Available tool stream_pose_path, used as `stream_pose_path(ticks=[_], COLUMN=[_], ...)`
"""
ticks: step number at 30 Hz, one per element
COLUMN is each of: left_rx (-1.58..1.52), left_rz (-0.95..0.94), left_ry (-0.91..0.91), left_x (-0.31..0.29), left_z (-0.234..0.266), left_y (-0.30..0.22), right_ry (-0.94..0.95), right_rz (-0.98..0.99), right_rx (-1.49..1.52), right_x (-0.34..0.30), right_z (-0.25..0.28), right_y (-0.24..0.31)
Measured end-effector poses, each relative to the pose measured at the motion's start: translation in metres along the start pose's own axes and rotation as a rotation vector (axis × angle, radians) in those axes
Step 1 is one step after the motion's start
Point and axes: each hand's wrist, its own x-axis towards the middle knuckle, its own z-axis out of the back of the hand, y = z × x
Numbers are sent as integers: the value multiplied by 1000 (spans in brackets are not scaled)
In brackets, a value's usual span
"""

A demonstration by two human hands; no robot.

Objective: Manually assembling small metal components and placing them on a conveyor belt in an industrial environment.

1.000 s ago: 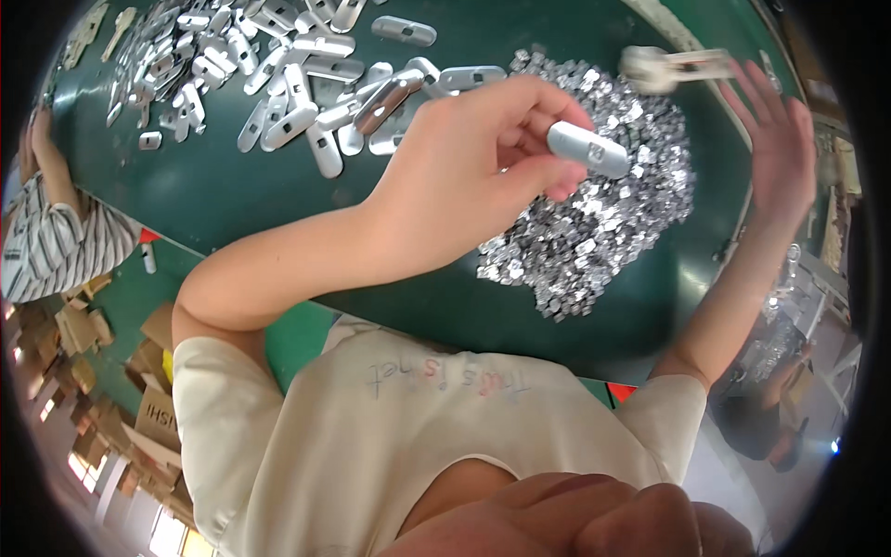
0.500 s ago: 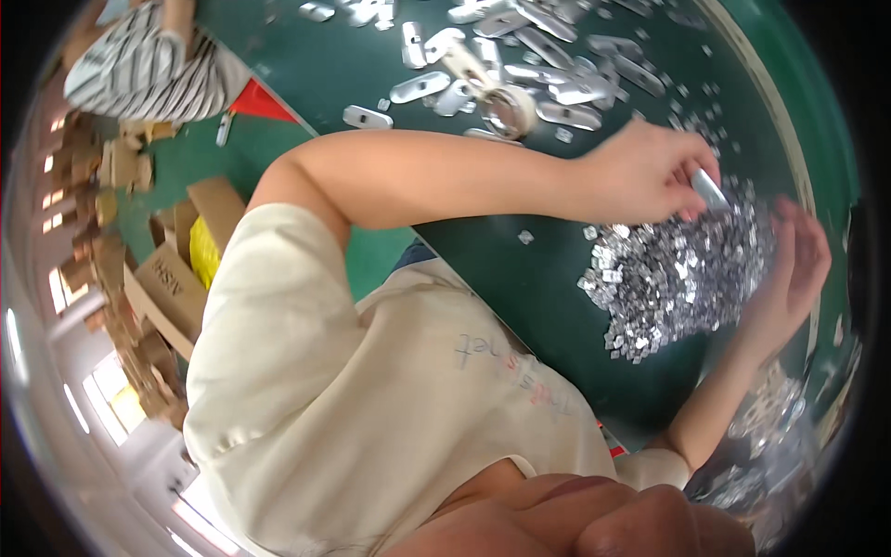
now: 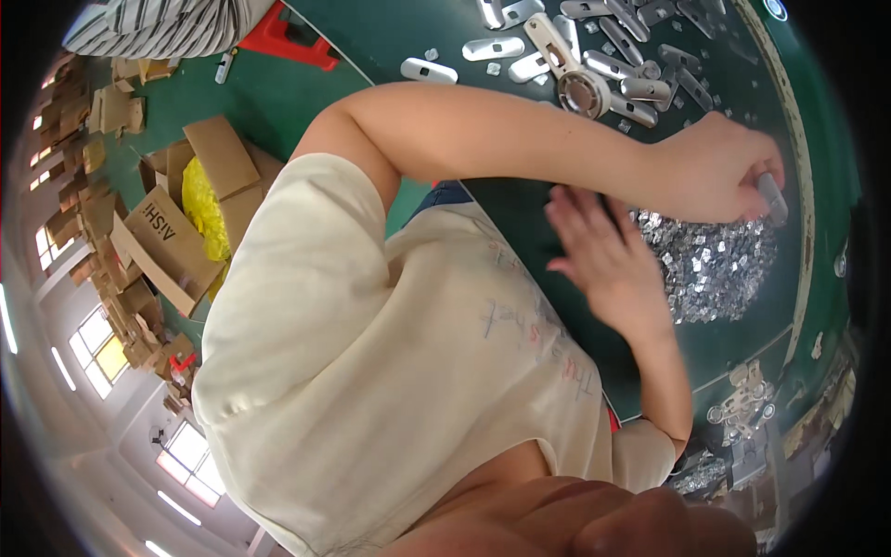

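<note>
My left hand [image 3: 719,172] reaches across from the left, closed on an oblong silver metal piece [image 3: 772,200] pinched between thumb and fingers. Just below that hand lies a heap of small shiny silver pieces [image 3: 715,278] on the green tabletop [image 3: 501,227]. My right hand [image 3: 603,255] is palm down with fingers spread, at the heap's left side and under my left forearm. It appears to hold nothing; whether it touches the table I cannot tell. Beyond my left forearm are several silver oblong metal covers [image 3: 494,48] and a pale long part with a round ring end [image 3: 568,70].
Pale ringed parts [image 3: 742,404] and clear plastic bags [image 3: 747,459] lie at the lower right. On the floor at left stands an open cardboard box [image 3: 167,241] with a yellow bag [image 3: 201,209]. A person in striped clothing [image 3: 162,26] is near a red stool [image 3: 288,39].
My right hand has swung from the heap's right side to its left. My left hand still grips the oblong metal piece, now farther right in the picture. The whole view has shifted.
</note>
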Motion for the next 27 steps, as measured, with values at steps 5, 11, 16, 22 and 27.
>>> stream_pose_path(ticks=[5,11,16,22,27], left_rx=[71,232,142,-21,12], left_rz=[-162,-151,-120,-31,74], left_ry=[-72,-60,46,44,141], left_x=[5,14,20,26,27], left_z=[5,25,11,23,38], left_y=[-6,-39,-54,-67,-74], right_ry=[-201,-591,-574,-524,-746], right_rz=[-353,-458,-450,-572,-732], right_rx=[-342,19,91,709,1742], right_x=[-39,24,73,33,-49], right_z=[5,14,0,39,58], right_y=[-13,-20,-37,-31,-46])
